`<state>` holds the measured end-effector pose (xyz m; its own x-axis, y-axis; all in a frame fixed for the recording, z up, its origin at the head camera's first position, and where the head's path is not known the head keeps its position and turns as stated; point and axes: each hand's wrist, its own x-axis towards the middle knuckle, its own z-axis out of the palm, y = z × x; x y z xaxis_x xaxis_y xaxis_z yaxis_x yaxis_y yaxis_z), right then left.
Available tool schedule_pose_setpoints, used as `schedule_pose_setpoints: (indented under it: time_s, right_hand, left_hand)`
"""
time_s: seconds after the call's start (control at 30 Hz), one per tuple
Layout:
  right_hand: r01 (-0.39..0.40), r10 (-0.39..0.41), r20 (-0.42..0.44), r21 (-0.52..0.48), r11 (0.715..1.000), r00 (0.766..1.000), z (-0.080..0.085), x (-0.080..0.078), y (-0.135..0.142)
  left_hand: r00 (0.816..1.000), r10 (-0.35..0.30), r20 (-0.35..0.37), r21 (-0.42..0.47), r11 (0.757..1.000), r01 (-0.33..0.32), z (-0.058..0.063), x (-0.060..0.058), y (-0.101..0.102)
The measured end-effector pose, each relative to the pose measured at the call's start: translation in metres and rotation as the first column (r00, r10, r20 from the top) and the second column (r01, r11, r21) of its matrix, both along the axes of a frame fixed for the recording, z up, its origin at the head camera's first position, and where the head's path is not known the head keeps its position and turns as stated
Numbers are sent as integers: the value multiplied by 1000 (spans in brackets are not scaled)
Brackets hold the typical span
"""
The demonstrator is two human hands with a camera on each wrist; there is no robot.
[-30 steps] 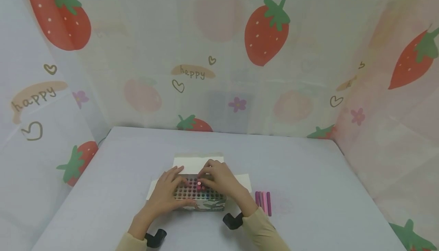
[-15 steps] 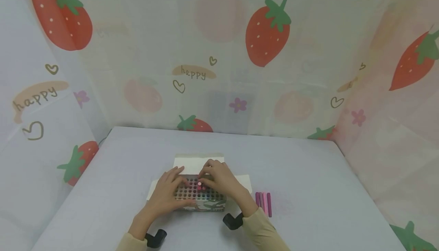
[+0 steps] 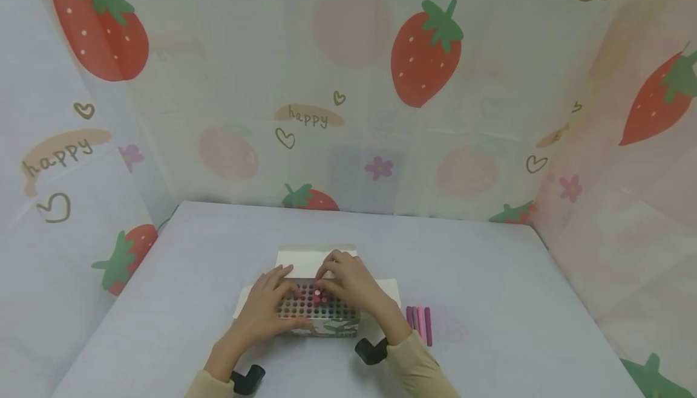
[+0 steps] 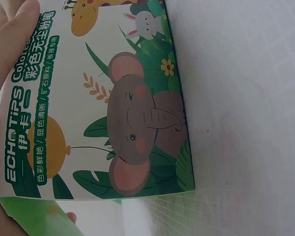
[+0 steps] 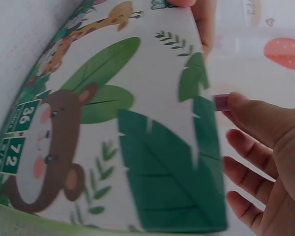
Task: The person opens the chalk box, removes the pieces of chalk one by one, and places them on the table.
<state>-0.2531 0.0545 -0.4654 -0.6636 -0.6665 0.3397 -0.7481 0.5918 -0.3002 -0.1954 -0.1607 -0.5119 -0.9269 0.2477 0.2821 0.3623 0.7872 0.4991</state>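
An opened box of coloured chalk (image 3: pixel 339 327) stands at the table's middle, its top a grid of round holes with dark chalk ends. My left hand (image 3: pixel 264 308) grips the box from its left side, thumb at the front upper edge and fingers spread over the top. The front, with its printed elephant and balloon, fills much of the left wrist view. My right hand (image 3: pixel 355 283) is over the box, thumb and index finger pinching a purplish-pink chalk stick (image 5: pixel 221 102). Near these fingertips a pink chalk (image 3: pixel 317 294) pokes up above the grid. The right hand's other fingers are loosely bent.
Several pink and purple chalk sticks (image 3: pixel 419 326) lie side by side on the white table (image 3: pixel 490 301), right of the box. Its white lid flap (image 3: pixel 305 260) is folded back and side flaps stick out. A strawberry-print curtain (image 3: pixel 348 83) hangs behind and at both sides.
The head view has drifted slightly. Both hands keep almost the same place on and over the chalk box; the right hand's knuckles sit a touch higher.
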Motion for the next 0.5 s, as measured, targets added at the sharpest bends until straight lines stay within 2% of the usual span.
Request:
schedule_pose_setpoints:
  time_s: [0.1, 0.33, 0.5]
  right_hand:
    - [0, 0, -2, -33, 999, 1000, 4, 0, 1]
    - [7, -3, 55, -85, 996, 999, 12, 2, 4]
    - [-31, 36, 26, -159, 987, 999, 14, 2, 7]
  left_hand:
    - [1000, 1, 2, -3, 1000, -1, 1, 0, 0]
    - [1000, 0, 5, 4, 1000, -1, 1, -1, 0]
    - [1000, 2, -8, 7, 1000, -1, 0, 0, 0]
